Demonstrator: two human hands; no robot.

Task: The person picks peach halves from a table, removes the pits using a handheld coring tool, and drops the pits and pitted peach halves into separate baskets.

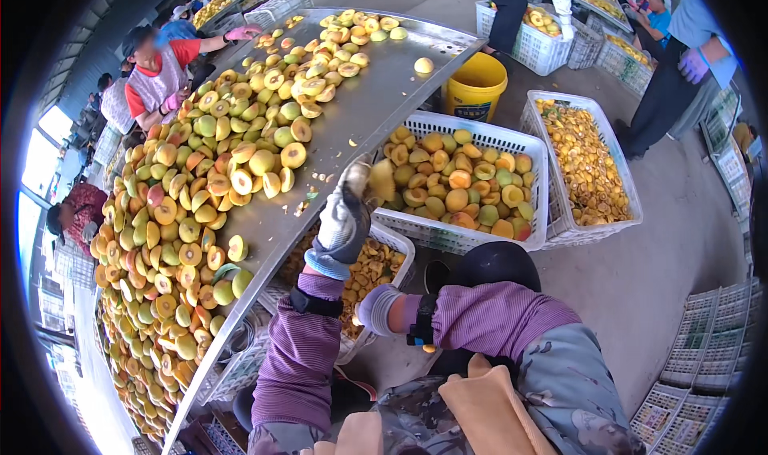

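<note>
My left hand (347,218), in a grey-white glove, is raised at the edge of the metal sorting table (360,110). A motion-blurred yellow fruit half (381,182) is at its fingers, beside a white plastic crate (459,233) of apricot-like fruit halves (456,179). My right hand (378,312), in a pale glove, is lower, over a crate (403,248) of small cut fruit pieces (375,266). Its fingers are mostly hidden, with a small pale bit at their tips. A large heap of halved fruit (198,185) covers much of the table; some halves show stones.
A yellow bucket (477,86) stands behind the fruit crate. Another white crate (585,161) holds small fruit pieces. Across the table, a person in a red-sleeved top (159,74) reaches over it. Two people stand at right. Stacked crates (699,347) line the lower right.
</note>
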